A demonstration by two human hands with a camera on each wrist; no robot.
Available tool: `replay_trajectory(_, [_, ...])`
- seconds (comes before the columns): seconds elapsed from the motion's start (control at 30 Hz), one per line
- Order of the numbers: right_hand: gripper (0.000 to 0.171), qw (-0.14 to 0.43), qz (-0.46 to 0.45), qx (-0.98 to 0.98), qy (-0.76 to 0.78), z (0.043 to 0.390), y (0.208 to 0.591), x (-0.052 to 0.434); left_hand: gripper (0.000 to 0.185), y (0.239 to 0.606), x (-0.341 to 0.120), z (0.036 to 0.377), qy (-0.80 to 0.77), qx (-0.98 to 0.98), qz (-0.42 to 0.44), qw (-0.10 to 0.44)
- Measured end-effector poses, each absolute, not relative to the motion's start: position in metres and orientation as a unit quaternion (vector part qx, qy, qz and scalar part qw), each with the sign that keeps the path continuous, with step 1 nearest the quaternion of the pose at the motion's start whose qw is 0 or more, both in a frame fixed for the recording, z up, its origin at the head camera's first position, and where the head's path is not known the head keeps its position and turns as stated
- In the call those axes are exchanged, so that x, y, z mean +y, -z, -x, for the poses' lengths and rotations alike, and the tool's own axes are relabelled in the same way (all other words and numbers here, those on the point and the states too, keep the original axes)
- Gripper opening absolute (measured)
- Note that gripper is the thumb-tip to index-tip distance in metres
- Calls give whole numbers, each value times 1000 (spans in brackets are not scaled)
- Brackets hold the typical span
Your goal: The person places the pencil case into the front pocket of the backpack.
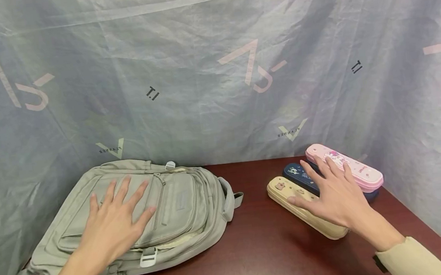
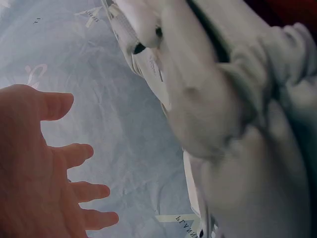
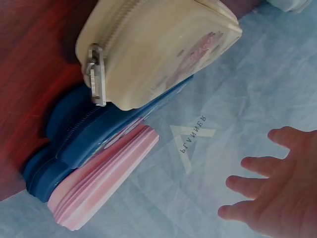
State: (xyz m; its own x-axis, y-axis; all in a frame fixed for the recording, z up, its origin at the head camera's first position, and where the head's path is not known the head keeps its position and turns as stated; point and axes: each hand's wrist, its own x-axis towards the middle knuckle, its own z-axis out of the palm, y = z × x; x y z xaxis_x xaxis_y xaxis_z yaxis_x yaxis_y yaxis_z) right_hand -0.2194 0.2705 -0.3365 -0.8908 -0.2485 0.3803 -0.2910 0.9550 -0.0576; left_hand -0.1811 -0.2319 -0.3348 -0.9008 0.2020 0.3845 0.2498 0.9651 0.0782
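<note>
Backpack (image 1: pixel 179 203): pale grey-green fabric, lying flat on its back at the left of the worktop (image 1: pixel 255 249), front pocket up, zips closed, a white buckle at its near edge.
Cream pencil case (image 1: pixel 311 210): long, zipped, nearest of three, lying flat at the right.
Navy pencil case (image 1: pixel 300 175): in the middle, touching the cream one.
Pink pencil case (image 1: pixel 361 172): ribbed edge, cartoon print, resting partly on the navy one.

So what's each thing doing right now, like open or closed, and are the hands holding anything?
backpack: lying flat, zips look closed
cream pencil case: zipped shut, flat on the table
navy pencil case: closed
pink pencil case: closed, resting on the navy one
left hand: open, fingers spread
right hand: open, fingers spread
</note>
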Motion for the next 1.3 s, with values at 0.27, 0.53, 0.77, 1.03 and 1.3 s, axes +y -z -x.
replay_trajectory(0.27, [111,213,-148,-965,-49,211,341,278,70,340,-233,175,62,-972,120,193])
replay_trajectory(0.53, [112,236,-165,-956,-53,202,343,287,72,337,-232,168,60,-973,124,186])
replay_trajectory(0.77, [114,251,-185,-948,-66,194,348,292,74,342,-230,163,49,-969,143,198])
replay_trajectory(1.03, [111,239,-167,-955,-62,188,358,306,74,352,-228,160,51,-959,174,219])
replay_trajectory(1.3, [91,197,-161,-965,-65,188,369,315,73,363,-223,158,72,-961,188,191])
